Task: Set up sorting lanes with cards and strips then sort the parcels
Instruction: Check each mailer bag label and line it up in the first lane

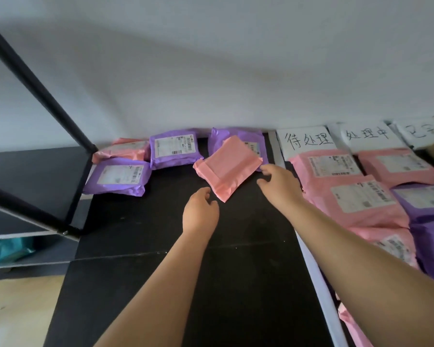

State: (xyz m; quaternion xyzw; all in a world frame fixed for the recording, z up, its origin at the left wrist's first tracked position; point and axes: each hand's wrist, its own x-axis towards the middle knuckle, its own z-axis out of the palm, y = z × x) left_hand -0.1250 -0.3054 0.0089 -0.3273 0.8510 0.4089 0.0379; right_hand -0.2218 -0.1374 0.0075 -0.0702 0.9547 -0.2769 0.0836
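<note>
Five parcels lie at the far left of the black table (pixel 248 246): three purple, two pink. Three white cards (pixel 306 142) with handwritten characters head the lanes on the right, where more pink and purple parcels lie. The pink parcel (pixel 227 171) lies plain side up and cornerwise, overlapping a purple parcel (pixel 236 136). It sits just beyond and between the left hand (pixel 201 214) and right hand (pixel 280 184), whose fingers are loosely curled and hold nothing.

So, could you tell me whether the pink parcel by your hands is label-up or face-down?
Face-down: the pink plastic parcel shows only its plain taped back, no white label, resting partly on a purple plastic parcel.
</note>
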